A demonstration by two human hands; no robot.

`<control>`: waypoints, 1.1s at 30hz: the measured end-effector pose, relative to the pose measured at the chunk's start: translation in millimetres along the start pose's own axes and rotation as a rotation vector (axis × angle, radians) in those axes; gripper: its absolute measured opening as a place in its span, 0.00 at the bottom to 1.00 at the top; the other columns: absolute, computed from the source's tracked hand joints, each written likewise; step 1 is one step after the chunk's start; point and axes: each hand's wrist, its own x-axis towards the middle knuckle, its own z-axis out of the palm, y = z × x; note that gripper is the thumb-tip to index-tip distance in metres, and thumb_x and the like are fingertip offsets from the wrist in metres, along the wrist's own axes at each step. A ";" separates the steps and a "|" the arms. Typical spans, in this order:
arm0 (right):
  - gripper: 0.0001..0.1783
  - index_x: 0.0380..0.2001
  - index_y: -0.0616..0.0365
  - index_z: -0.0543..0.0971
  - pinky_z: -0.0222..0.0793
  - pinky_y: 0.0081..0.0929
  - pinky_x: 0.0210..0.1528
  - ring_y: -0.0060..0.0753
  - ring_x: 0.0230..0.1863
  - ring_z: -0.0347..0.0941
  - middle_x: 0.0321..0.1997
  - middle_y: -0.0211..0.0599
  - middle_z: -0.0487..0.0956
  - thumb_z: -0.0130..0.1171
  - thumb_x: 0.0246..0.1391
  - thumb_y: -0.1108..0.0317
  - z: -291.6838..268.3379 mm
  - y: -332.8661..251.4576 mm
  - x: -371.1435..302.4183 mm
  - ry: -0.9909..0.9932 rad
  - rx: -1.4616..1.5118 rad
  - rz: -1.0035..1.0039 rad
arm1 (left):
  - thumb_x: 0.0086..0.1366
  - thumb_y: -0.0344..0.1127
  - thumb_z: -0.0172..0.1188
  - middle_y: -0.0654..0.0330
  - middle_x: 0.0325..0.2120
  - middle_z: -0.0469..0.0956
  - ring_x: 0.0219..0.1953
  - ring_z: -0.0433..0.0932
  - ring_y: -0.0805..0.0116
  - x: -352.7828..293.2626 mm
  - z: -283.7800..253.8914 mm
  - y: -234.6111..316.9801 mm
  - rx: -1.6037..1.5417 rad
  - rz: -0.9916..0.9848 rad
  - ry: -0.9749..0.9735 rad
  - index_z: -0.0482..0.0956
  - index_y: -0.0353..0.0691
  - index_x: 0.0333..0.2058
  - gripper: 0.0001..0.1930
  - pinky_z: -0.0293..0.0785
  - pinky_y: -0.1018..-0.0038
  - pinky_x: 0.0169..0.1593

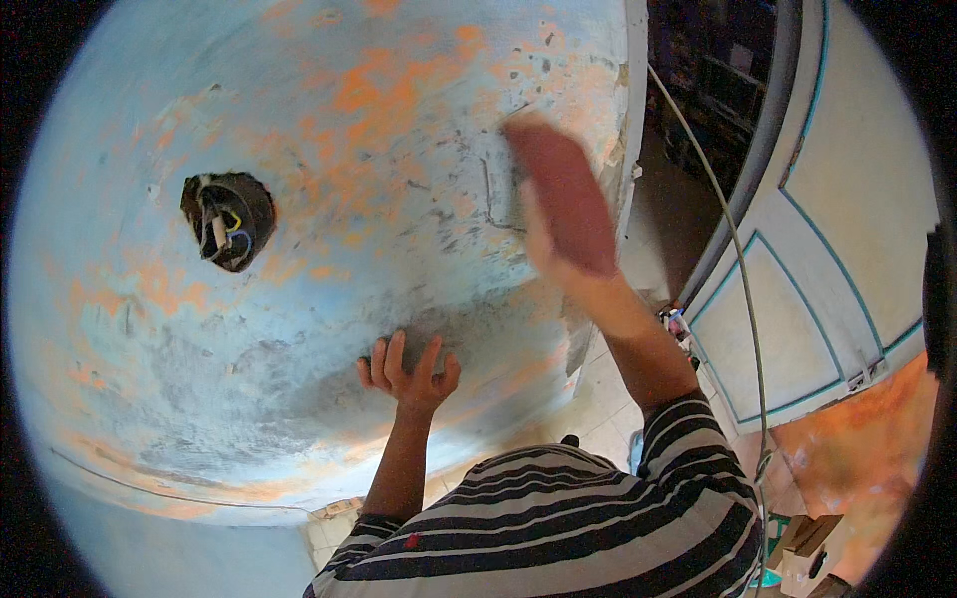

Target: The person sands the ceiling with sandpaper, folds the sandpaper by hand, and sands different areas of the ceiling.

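Observation:
My right hand (544, 247) is raised against the wall (309, 349) with a reddish-brown sheet of sandpaper (570, 197) held in it. The sheet covers most of the fingers and is smeared by motion. Under it the wall is patchy pale blue, with scratches and a shallow rectangular outline just left of the hand. Lower and to the left, my left hand (407, 375) touches the wall with its fingers apart and nothing in it. Grey smudges surround those fingers.
At the left, a rough hole (229, 221) in the wall shows loose wires. A doorway (703, 120) opens at the right beside a pale door (797, 299) with blue trim. A cable (743, 259) hangs across it. Lower right stands a cardboard box (805, 558).

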 end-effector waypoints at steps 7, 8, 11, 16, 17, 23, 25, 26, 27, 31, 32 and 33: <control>0.21 0.56 0.64 0.71 0.58 0.40 0.64 0.53 0.61 0.66 0.57 0.54 0.72 0.48 0.59 0.73 -0.5 -15.6 7.8 -0.016 0.107 -0.200 | 0.61 0.53 0.58 0.46 0.61 0.61 0.65 0.54 0.44 1.9 -14.0 5.2 -0.111 -0.093 -0.083 0.80 0.51 0.42 0.17 0.47 0.42 0.64; 0.21 0.57 0.64 0.71 0.58 0.39 0.64 0.53 0.61 0.66 0.58 0.54 0.72 0.48 0.59 0.74 -4.8 -6.8 11.1 -0.007 0.010 -0.152 | 0.60 0.51 0.59 0.46 0.60 0.61 0.65 0.54 0.43 3.3 -20.2 3.3 -0.142 -0.115 -0.048 0.80 0.48 0.40 0.17 0.49 0.43 0.64; 0.22 0.58 0.63 0.71 0.59 0.40 0.64 0.54 0.61 0.67 0.58 0.53 0.72 0.47 0.59 0.76 -11.8 -4.6 15.1 0.067 -0.027 0.136 | 0.59 0.50 0.60 0.43 0.62 0.59 0.66 0.50 0.39 12.3 -41.1 8.5 -0.160 -0.196 -0.045 0.78 0.46 0.44 0.19 0.49 0.41 0.63; 0.24 0.61 0.60 0.68 0.56 0.40 0.67 0.51 0.63 0.64 0.62 0.49 0.70 0.45 0.60 0.72 0.2 -2.3 -0.2 -0.113 -0.059 -0.086 | 0.60 0.48 0.61 0.40 0.66 0.52 0.69 0.44 0.34 3.5 -63.1 8.4 -0.151 -0.304 -0.171 0.72 0.46 0.53 0.24 0.45 0.36 0.64; 0.24 0.61 0.60 0.69 0.56 0.39 0.67 0.50 0.63 0.64 0.62 0.49 0.70 0.45 0.61 0.71 -6.0 -14.1 16.0 -0.042 -0.084 -0.126 | 0.59 0.47 0.62 0.40 0.67 0.50 0.69 0.42 0.33 0.4 -69.8 6.9 -0.153 -0.343 -0.215 0.71 0.46 0.54 0.25 0.44 0.35 0.64; 0.23 0.58 0.63 0.70 0.53 0.42 0.67 0.52 0.64 0.63 0.59 0.54 0.71 0.46 0.59 0.73 13.2 -43.5 -4.5 -0.093 -0.006 -0.130 | 0.58 0.45 0.63 0.39 0.68 0.47 0.70 0.40 0.32 -16.9 -93.6 -5.6 -0.189 -0.433 -0.286 0.67 0.45 0.58 0.30 0.42 0.33 0.64; 0.20 0.55 0.65 0.72 0.61 0.37 0.62 0.49 0.59 0.68 0.55 0.53 0.74 0.46 0.61 0.72 11.4 -57.1 6.6 0.036 0.003 -0.077 | 0.58 0.45 0.63 0.39 0.68 0.47 0.70 0.40 0.32 -24.9 -104.2 -19.1 -0.186 -0.440 -0.299 0.66 0.45 0.59 0.31 0.42 0.33 0.65; 0.18 0.53 0.66 0.74 0.65 0.34 0.57 0.46 0.56 0.71 0.53 0.52 0.75 0.46 0.62 0.71 16.3 -62.7 10.3 0.208 0.077 0.124 | 0.59 0.45 0.63 0.39 0.68 0.46 0.70 0.39 0.32 -31.5 -109.5 -29.0 -0.178 -0.437 -0.304 0.65 0.45 0.60 0.32 0.41 0.33 0.65; 0.17 0.52 0.66 0.74 0.66 0.34 0.55 0.47 0.54 0.72 0.52 0.54 0.75 0.47 0.62 0.71 24.6 -69.8 4.6 0.322 0.324 0.398 | 0.59 0.45 0.63 0.39 0.68 0.46 0.70 0.39 0.32 -35.0 -116.7 -34.8 -0.176 -0.435 -0.312 0.64 0.45 0.61 0.32 0.41 0.33 0.65; 0.21 0.58 0.61 0.70 0.58 0.39 0.64 0.48 0.64 0.64 0.62 0.49 0.70 0.47 0.62 0.70 46.4 -117.0 -14.9 -0.047 0.046 -0.071 | 0.59 0.45 0.63 0.39 0.68 0.46 0.70 0.38 0.32 -41.1 -144.3 -63.8 -0.181 -0.422 -0.315 0.63 0.46 0.61 0.33 0.41 0.33 0.64; 0.19 0.55 0.68 0.72 0.62 0.38 0.60 0.43 0.58 0.70 0.57 0.48 0.75 0.42 0.64 0.71 43.1 -145.7 -11.8 -0.087 0.121 -0.143 | 0.59 0.45 0.63 0.39 0.68 0.46 0.70 0.38 0.32 -40.6 -154.5 -71.8 -0.187 -0.422 -0.335 0.62 0.46 0.62 0.33 0.41 0.32 0.64; 0.19 0.55 0.68 0.72 0.62 0.38 0.60 0.43 0.58 0.70 0.57 0.48 0.75 0.42 0.64 0.71 45.5 -153.9 -25.5 -0.081 0.126 -0.142 | 0.59 0.45 0.63 0.39 0.68 0.46 0.70 0.38 0.32 -37.5 -161.1 -79.2 -0.195 -0.418 -0.345 0.62 0.46 0.62 0.34 0.41 0.32 0.64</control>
